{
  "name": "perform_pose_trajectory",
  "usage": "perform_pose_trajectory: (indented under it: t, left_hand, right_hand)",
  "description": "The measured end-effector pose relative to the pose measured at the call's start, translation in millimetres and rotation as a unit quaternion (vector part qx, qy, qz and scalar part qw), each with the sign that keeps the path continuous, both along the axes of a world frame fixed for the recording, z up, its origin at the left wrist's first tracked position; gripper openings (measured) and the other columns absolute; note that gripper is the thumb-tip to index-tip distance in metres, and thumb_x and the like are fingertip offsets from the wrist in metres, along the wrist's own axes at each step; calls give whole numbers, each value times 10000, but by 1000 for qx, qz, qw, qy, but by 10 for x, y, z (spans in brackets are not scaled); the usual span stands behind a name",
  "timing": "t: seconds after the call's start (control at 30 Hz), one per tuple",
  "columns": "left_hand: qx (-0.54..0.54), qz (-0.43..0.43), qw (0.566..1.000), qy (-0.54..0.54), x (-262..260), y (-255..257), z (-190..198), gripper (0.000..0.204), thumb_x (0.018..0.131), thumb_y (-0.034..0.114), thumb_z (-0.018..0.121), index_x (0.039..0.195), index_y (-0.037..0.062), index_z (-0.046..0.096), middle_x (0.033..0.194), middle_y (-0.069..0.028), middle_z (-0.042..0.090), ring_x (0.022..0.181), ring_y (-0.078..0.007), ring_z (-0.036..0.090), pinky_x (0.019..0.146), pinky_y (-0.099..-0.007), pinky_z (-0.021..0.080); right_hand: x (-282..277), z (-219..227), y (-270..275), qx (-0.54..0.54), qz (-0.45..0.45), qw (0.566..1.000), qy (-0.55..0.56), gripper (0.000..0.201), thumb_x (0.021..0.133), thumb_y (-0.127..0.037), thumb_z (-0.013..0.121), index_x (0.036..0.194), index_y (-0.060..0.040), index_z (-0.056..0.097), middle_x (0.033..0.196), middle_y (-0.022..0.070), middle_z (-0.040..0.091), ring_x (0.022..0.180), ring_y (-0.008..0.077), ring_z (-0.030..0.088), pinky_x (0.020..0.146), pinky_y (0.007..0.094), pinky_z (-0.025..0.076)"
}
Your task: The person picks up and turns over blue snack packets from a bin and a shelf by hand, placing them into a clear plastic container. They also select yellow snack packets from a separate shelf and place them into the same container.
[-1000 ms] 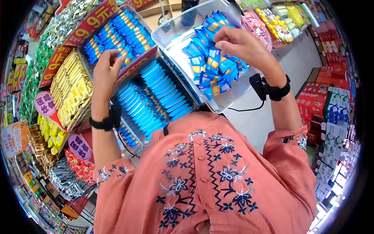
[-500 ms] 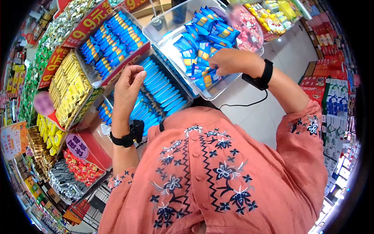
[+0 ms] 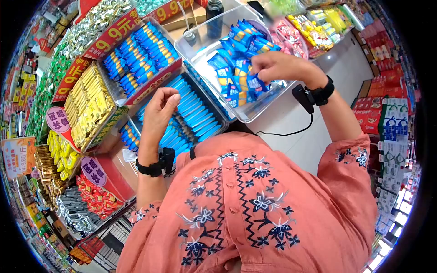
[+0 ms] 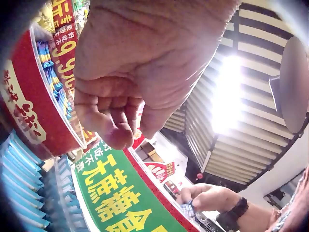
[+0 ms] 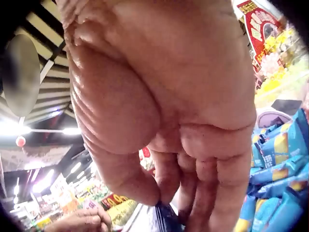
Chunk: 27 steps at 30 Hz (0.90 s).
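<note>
A: What was held in the right hand?

B: A small, crinkled, glossy blue packet was pinched between thumb and bent fingers. It was held over the shallow, rectangular box of clear, smooth plastic; whether other packets were touched by it could not be told.

A: And what was contained in that box?

B: Loose, pillow-shaped blue wrappers printed with golden biscuits were heaped at mixed angles. Just beyond its far wall a dark, cylindrical bottle was seen.

A: Was anything gripped by the left hand?

B: Nothing was gripped; its fingers were loosely bent towards the palm, above the neighbouring containers.

A: How were those filled?

B: Slim, shiny light-blue packets were stood on edge in tight rows. In the clear-walled bin with a red printed front, blue-and-orange packets were lined up in columns. Farther to the left, flat, creased yellow packets were packed closely together. Around both wrists, black straps were fastened.
</note>
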<state>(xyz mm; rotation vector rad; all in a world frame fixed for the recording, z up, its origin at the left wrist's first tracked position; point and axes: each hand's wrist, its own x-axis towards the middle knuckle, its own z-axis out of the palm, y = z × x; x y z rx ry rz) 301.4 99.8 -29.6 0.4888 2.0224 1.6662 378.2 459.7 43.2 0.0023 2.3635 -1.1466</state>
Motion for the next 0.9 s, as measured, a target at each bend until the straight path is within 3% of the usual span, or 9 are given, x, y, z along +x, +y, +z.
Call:
perform_pose_trajectory:
  t: [0.1,0.13,0.23,0.37,0.4,0.5,0.67,0.77,0.9]
  left_hand:
    - [23,-16,999,-18,-41,26,29,244,1003,272,619,1137,68,629,946,10,630,825,-73,585,677,-219,457]
    - [32,-16,999,-28,-43,58,60,251,1006,272,614,1144,63,627,956,-2,635,827,-79,590,683,-224,466]
    - [78,-28,995,-61,-53,188,198,326,1026,309,579,1204,37,600,1036,-67,663,864,-120,631,709,-243,503]
    - [154,-60,980,-114,-30,360,402,397,1052,333,526,1271,4,549,1086,-107,674,891,-161,675,713,-267,536]
    - [167,-65,976,-125,-22,389,438,398,1054,328,520,1277,-2,542,1088,-110,673,885,-166,679,710,-270,540]
    - [191,-69,966,-158,24,431,493,422,1045,342,533,1288,-3,526,1096,-126,676,864,-186,692,690,-283,554]
    - [250,-72,941,-218,48,391,410,426,1018,343,587,1275,8,522,1068,-125,684,860,-182,691,661,-281,562]
    - [292,-33,926,-236,70,368,331,365,1015,300,601,1229,9,546,1038,-106,685,834,-161,683,649,-275,560]
    - [308,25,925,-220,12,341,168,298,1018,268,597,1196,31,568,993,-65,680,844,-143,668,664,-280,550]
  right_hand:
    - [50,221,-12,-168,-91,981,35,152,871,-146,620,957,-22,623,911,40,643,787,106,630,664,270,531]
    - [31,251,17,-174,-81,980,45,99,896,-130,604,939,-42,601,1003,42,640,793,100,629,703,260,545]
    - [51,282,-72,-236,-117,962,73,68,890,-120,606,909,-64,574,1071,57,631,837,102,632,741,267,556]
    - [6,274,-281,-324,-125,937,48,63,922,-117,600,916,-78,551,1032,47,600,901,122,648,740,260,554]
    - [-26,234,-321,-330,-122,935,52,65,944,-126,594,934,-80,549,961,12,591,853,115,676,699,223,532]
    - [-97,199,-457,-337,-106,935,33,98,933,-164,610,940,-84,554,1122,82,592,785,44,543,700,201,491]
    - [-193,173,-705,-428,-125,895,25,84,956,-123,598,1005,-70,554,1107,53,593,905,93,599,813,253,525]
    - [-286,-104,-805,-471,-159,866,57,116,952,-118,602,1042,-53,567,1133,59,607,987,123,633,866,282,539]
    - [-339,-128,-986,-441,-139,884,66,126,948,-102,597,1049,-37,563,1062,62,636,981,137,656,881,323,566]
